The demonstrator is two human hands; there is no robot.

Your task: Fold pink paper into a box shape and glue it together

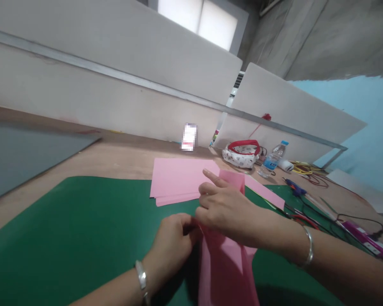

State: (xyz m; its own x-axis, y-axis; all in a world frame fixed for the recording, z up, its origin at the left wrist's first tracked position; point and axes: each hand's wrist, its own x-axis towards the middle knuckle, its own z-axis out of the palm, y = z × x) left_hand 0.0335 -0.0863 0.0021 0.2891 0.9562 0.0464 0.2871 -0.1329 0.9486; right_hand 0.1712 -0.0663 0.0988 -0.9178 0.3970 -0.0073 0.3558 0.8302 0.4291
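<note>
A folded pink paper sheet (226,263) lies on the green mat (83,238) in front of me. My left hand (174,240) is closed, pinching the paper's left edge near the fold. My right hand (225,206) rests on top of the same paper, its index finger stretched forward and the other fingers curled, pressing the fold down. A silver bangle sits on each wrist. Just beyond my hands lies a stack of flat pink sheets (178,178).
A grey board (25,153) lies at far left on the wooden desk. At the back right are a red-handled pouch (242,153), a water bottle (272,159), tangled cables (306,170), a blue-handled tool (295,187) and a purple device (365,240). White partitions (130,97) border the desk.
</note>
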